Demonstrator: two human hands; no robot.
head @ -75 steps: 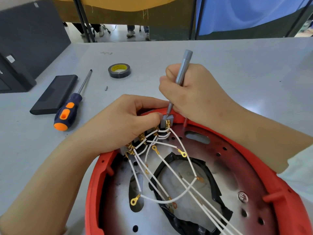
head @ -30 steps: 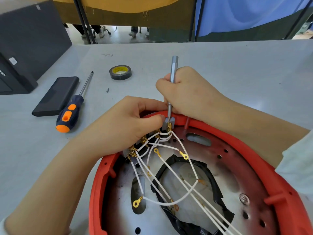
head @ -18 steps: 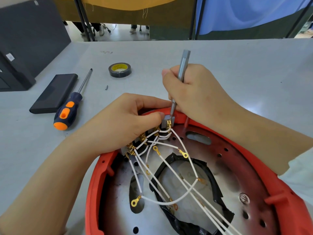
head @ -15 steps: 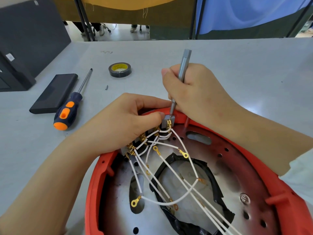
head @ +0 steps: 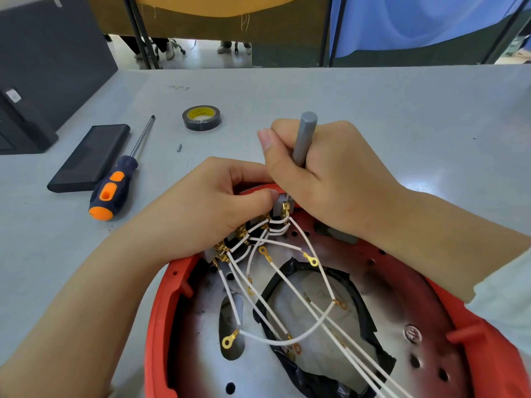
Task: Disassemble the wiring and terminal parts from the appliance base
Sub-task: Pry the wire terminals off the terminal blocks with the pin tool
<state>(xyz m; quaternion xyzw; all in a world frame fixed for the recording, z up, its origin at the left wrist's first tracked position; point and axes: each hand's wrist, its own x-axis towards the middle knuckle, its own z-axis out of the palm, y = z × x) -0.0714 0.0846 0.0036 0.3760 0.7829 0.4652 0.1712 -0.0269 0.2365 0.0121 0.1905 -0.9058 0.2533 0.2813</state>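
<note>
Red base [head: 161, 311] rim crowded: left hand [head: 207, 208] pinching terminal block [head: 280, 203], right hand [head: 330, 173] gripping grey driver [head: 304, 136].

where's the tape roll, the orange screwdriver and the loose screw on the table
tape roll [head: 201, 118], head view, on its black front wall
screwdriver [head: 110, 189], head view, on the orange and blue handle
screw [head: 179, 147], head view, on its middle

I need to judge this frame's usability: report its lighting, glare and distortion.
Head view: even, soft light, with faint shadows beside the orange-handled screwdriver; mild glare on the table at right; wide-angle bending of the table's far edge; hands and white wires sharp; the right hand hides the grey tool's tip.
</note>
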